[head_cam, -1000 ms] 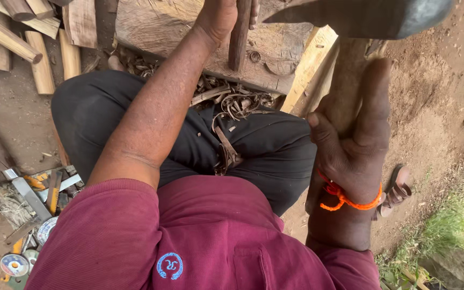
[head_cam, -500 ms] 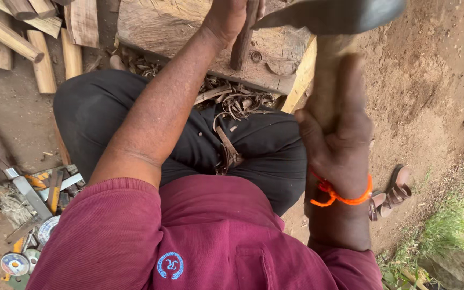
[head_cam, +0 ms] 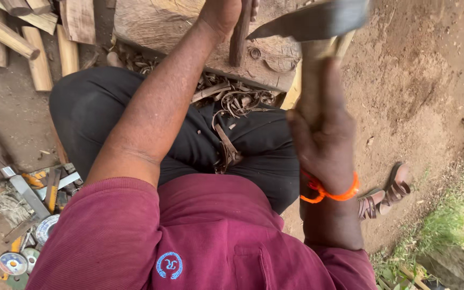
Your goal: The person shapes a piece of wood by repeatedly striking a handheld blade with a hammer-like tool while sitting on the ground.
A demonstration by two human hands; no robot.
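My right hand (head_cam: 322,134) grips the wooden handle of a hatchet (head_cam: 318,21); its grey metal head is blurred above my fist. An orange band circles that wrist. My left hand (head_cam: 222,12) reaches to the top edge of the view and holds a narrow dark wooden stick (head_cam: 240,37) upright on a big wooden block (head_cam: 162,24). Curled wood shavings (head_cam: 232,99) lie on my black trousers and at the foot of the block.
Several cut wooden billets (head_cam: 38,59) lie at the upper left. Hand tools and round discs (head_cam: 28,215) are scattered on the dirt at the lower left. A pair of brown sandals (head_cam: 385,193) rests on bare earth at the right, with grass (head_cam: 447,225) beyond.
My right hand with the hatchet has swung left and down towards the stick. My left hand has stayed on the stick at the block.
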